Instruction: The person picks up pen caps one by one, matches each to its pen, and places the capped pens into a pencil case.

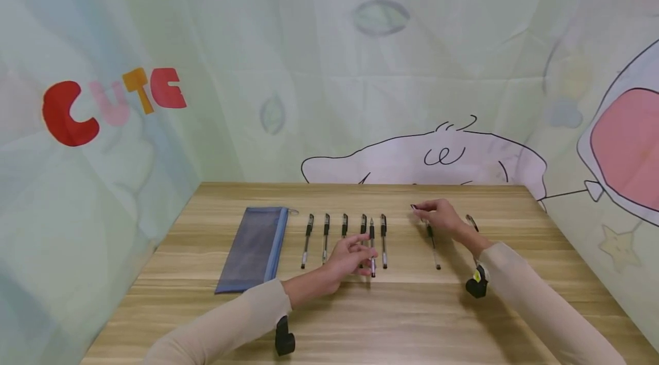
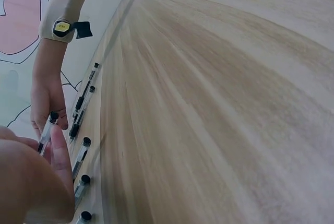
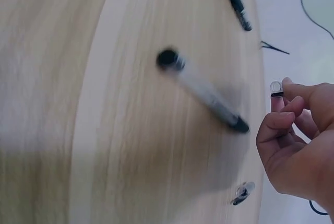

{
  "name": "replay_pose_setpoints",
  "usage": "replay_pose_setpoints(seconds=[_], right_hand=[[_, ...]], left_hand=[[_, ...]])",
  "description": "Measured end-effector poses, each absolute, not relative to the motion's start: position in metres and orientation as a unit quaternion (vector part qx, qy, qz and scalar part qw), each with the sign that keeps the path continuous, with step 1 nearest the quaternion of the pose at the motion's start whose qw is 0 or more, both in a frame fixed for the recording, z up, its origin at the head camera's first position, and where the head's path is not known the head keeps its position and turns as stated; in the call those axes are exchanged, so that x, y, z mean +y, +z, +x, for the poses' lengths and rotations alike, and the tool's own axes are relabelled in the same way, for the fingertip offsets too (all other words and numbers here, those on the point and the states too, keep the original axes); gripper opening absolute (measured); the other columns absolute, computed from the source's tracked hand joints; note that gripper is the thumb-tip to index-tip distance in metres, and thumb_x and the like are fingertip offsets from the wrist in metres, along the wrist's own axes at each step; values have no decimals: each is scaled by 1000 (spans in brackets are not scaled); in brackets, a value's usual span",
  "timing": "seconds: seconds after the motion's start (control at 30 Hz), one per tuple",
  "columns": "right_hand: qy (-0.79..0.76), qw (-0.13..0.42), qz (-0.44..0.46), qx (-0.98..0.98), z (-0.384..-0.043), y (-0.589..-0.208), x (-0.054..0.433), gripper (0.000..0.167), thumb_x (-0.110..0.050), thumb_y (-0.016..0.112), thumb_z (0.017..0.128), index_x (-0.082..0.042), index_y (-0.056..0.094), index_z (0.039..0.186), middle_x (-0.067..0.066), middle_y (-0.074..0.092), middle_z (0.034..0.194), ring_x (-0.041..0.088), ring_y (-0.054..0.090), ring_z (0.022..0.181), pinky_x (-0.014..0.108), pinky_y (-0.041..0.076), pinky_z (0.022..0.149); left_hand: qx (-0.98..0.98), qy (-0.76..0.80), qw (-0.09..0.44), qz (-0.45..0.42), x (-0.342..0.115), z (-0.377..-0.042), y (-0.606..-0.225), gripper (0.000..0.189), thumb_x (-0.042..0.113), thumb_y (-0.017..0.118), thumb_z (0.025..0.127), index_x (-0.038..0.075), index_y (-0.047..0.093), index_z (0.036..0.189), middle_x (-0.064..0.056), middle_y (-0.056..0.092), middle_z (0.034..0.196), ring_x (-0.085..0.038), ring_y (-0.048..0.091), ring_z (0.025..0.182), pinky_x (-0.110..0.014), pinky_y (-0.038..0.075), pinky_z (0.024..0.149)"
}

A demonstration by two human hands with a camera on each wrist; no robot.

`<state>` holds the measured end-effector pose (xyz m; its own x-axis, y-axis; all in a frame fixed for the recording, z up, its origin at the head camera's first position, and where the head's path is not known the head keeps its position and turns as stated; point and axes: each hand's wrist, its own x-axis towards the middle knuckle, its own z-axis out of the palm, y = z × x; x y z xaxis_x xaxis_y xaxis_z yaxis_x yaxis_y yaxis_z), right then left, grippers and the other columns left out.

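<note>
My left hand [image 1: 350, 257] pinches a black gel pen [image 1: 373, 265] upright in the head view, its bare tip pointing away from me. In the left wrist view the pen's dark end [image 2: 54, 116] shows between the fingers. To the right, my right hand [image 1: 440, 216] pinches a small clear-and-black pen cap [image 3: 276, 89] between thumb and fingertips. Below that hand lies another pen [image 1: 434, 250], blurred in the right wrist view. A row of capped pens [image 1: 308, 239] lies around and left of my left hand, which partly covers some of them.
A blue mesh zip pouch [image 1: 252, 248] lies at the left of the wooden table [image 1: 391, 319]. Another pen [image 1: 472, 222] rests beyond my right wrist, partly hidden by the sleeve. A printed cloth [image 1: 247, 125] hangs behind the table and along its sides.
</note>
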<state>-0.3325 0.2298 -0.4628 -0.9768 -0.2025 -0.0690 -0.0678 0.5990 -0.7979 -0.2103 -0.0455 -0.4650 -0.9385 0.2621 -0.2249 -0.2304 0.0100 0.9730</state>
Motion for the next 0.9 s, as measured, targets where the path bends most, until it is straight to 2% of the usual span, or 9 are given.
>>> replay_pose_setpoints(seconds=[0.1, 0.2, 0.43, 0.7, 0.9], right_hand=[[-494, 112, -40, 861, -328, -457, 228, 41, -23, 64, 102, 7, 64, 129, 2, 64, 89, 7, 44, 64, 21, 42, 58], [-525, 133, -16, 841, -323, -451, 226, 45, -25, 63, 102, 7, 60, 133, -5, 54, 85, 7, 39, 61, 23, 40, 59], [-563, 149, 5, 813, -315, -441, 220, 50, -28, 63, 102, 6, 58, 138, -8, 66, 91, 6, 40, 60, 20, 38, 56], [-583, 171, -1, 794, -310, -439, 207, 49, -26, 62, 103, 7, 57, 138, -8, 62, 91, 5, 44, 64, 20, 39, 58], [-589, 173, -3, 790, -307, -439, 199, 48, -25, 63, 102, 7, 58, 137, -7, 63, 94, 6, 49, 71, 19, 44, 61]], left_hand=[[688, 704, 175, 15, -44, -211, -465, 53, 6, 65, 98, 1, 47, 147, -19, 72, 116, -13, 67, 80, -30, 66, 73], [687, 705, 175, 17, -42, -211, -464, 52, 6, 66, 97, 1, 48, 146, -17, 72, 114, -13, 67, 79, -30, 65, 73], [689, 703, 177, 20, -38, -211, -461, 49, 7, 67, 97, 1, 51, 142, -18, 71, 115, -14, 66, 79, -29, 65, 73], [688, 702, 182, 25, -36, -211, -461, 48, 7, 64, 98, 1, 50, 143, -20, 70, 117, -14, 66, 79, -30, 65, 74], [687, 702, 183, 28, -35, -211, -462, 46, 7, 65, 98, 1, 51, 141, -21, 71, 117, -14, 66, 79, -28, 65, 71]])
